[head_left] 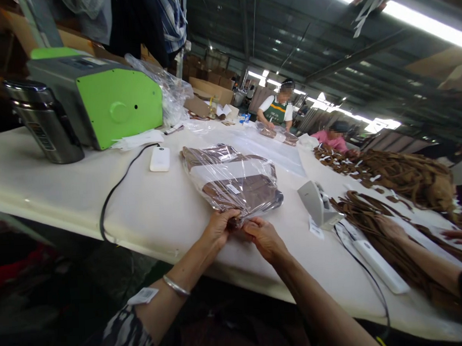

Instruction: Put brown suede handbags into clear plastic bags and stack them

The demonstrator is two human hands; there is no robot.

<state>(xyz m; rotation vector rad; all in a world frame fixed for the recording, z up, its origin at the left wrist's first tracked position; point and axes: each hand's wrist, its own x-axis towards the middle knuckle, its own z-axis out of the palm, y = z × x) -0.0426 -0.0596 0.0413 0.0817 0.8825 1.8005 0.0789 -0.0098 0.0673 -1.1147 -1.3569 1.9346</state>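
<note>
A clear plastic bag (231,180) with folded brown fabric inside lies on the white table (149,206) in front of me. My left hand (219,225) pinches the bag's near edge, its fingers closed on the plastic. Right beside it, my right hand (264,236) grips the same edge. A silver bangle sits on my left wrist.
A green and grey machine (99,97) and a metal flask (43,121) stand at the back left, with a black cable and a white power bank (160,159). A white device (317,205) and brown strips (390,175) lie to the right. Another person's arm (419,257) reaches in. Two people work further back.
</note>
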